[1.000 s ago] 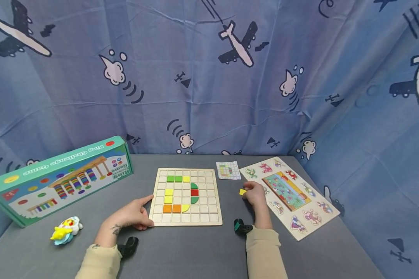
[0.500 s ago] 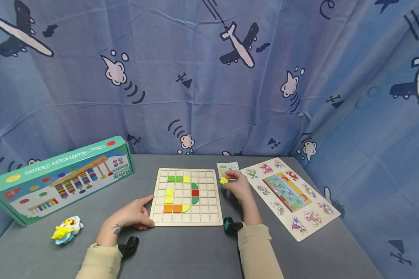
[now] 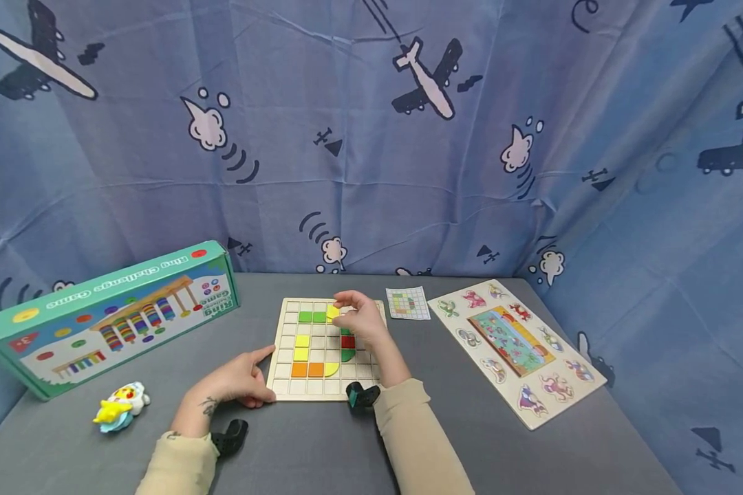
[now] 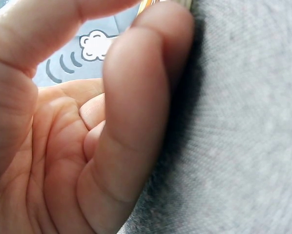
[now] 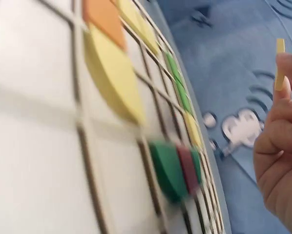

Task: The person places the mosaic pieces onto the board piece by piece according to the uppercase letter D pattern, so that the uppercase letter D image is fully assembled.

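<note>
A square wooden grid board (image 3: 278,386) lies mid-table, with orange tiles (image 3: 299,370), yellow and green square tiles (image 3: 305,317), a yellow quarter-round piece (image 3: 331,369), and a red square tile (image 3: 347,342) between green rounded pieces. My right hand (image 3: 367,323) hovers over the board's upper right, pinching a thin yellow tile (image 5: 280,78) between thumb and finger. It partly covers the upper green rounded piece. With index finger and thumb stretched out, my left hand (image 3: 240,380) touches the board's left edge and lower left corner; the left wrist view shows its palm holding nothing.
A small pattern card (image 3: 408,303) lies right of the board. Further right is a wooden animal puzzle board (image 3: 563,405). A green Ring Challenge Game box (image 3: 114,320) and a small yellow-and-white toy (image 3: 122,407) occupy the left side. A blue patterned curtain (image 3: 285,137) hangs behind.
My right hand has carried the yellow tile leftward from beside the animal puzzle, past the pattern card, to above the grid board. My left hand has stayed at the board's edge.
</note>
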Demonstrator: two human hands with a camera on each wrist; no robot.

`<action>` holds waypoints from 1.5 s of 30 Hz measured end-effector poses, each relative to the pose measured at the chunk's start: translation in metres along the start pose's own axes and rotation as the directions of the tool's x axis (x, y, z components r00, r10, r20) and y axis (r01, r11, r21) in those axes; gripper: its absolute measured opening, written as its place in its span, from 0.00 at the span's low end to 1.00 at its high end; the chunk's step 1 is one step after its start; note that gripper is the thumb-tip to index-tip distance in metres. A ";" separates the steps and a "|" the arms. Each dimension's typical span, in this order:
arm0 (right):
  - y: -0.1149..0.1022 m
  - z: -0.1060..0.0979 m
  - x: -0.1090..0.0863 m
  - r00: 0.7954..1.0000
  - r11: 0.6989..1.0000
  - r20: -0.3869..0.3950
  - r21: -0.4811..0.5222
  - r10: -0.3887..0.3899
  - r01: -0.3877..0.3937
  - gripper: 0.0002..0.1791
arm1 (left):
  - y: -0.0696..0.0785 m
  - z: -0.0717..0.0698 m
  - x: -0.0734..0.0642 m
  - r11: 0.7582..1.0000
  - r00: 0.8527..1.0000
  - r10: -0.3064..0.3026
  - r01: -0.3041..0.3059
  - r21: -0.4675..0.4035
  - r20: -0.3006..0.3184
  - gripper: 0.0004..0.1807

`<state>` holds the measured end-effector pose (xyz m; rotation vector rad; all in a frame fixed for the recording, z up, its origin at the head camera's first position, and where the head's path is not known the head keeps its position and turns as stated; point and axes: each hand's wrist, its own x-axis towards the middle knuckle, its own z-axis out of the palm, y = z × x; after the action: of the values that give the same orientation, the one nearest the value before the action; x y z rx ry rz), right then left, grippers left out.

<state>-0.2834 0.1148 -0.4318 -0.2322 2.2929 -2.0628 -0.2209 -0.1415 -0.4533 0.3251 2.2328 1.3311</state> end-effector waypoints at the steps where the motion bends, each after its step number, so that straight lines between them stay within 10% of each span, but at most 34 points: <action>1: -0.001 0.007 0.002 1.000 1.000 0.013 -0.021 -0.002 0.002 0.25 | 0.000 0.000 0.000 1.000 1.000 0.000 0.000 0.000 -0.001 0.56; 17: 0.007 0.057 0.022 0.996 0.948 -0.017 -0.306 0.084 -0.085 0.16 | 0.001 -0.001 0.001 0.999 1.000 -0.024 0.025 0.023 -0.007 0.55; 31: 0.005 0.065 0.026 0.982 0.852 -0.098 -0.488 0.159 -0.187 0.15 | 0.000 0.000 0.001 1.000 1.000 -0.014 0.014 0.009 -0.015 0.55; 40: -0.001 0.058 0.023 0.985 0.872 -0.103 -0.458 0.139 -0.171 0.15 | 0.004 0.001 0.000 1.000 1.000 -0.018 0.018 0.016 -0.012 0.55; 45: -0.003 0.051 0.019 0.980 0.837 -0.096 -0.510 0.175 -0.200 0.10 | 0.004 0.001 -0.001 0.999 0.999 -0.032 0.033 0.027 -0.024 0.55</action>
<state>-0.2953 0.0614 -0.4331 0.0277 2.7290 -1.3355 -0.2203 -0.1393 -0.4500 0.2837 2.2676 1.2947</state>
